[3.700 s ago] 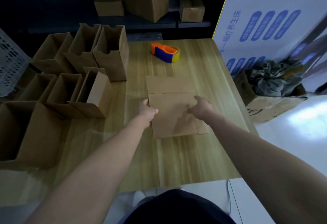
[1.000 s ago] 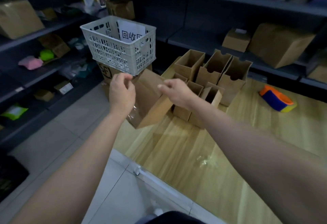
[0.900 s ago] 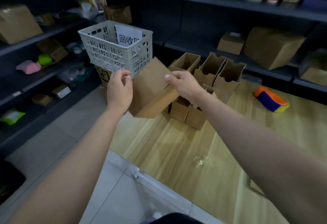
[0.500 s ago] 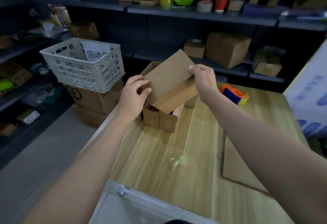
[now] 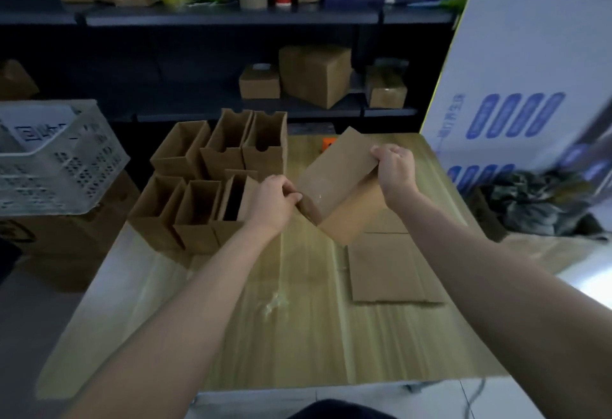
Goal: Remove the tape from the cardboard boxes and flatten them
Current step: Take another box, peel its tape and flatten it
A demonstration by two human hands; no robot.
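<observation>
Box [image 5: 341, 183], frame centre, tilted above table [image 5: 298, 336]: left hand [image 5: 273, 201] pinches its taped lower end, right hand [image 5: 394, 170] grips the upper corner, likely steadying it for peeling. Flat [image 5: 394, 266] below right.

I see a box [image 5: 337, 183] up over the table [image 5: 298, 345], between my left fingers [image 5: 291, 195] and my right fingers [image 5: 381, 153]. Left of my left fingers, open boxes [image 5: 212, 180] stand in two rows on the table. Just below my right fingers, flat cardboard [image 5: 390, 266] lies on the table. Far left of my fingers, off the table, a basket [image 5: 56, 157] sits on a big carton [image 5: 66, 246]. Behind my fingers is a shelf [image 5: 231, 16].
</observation>
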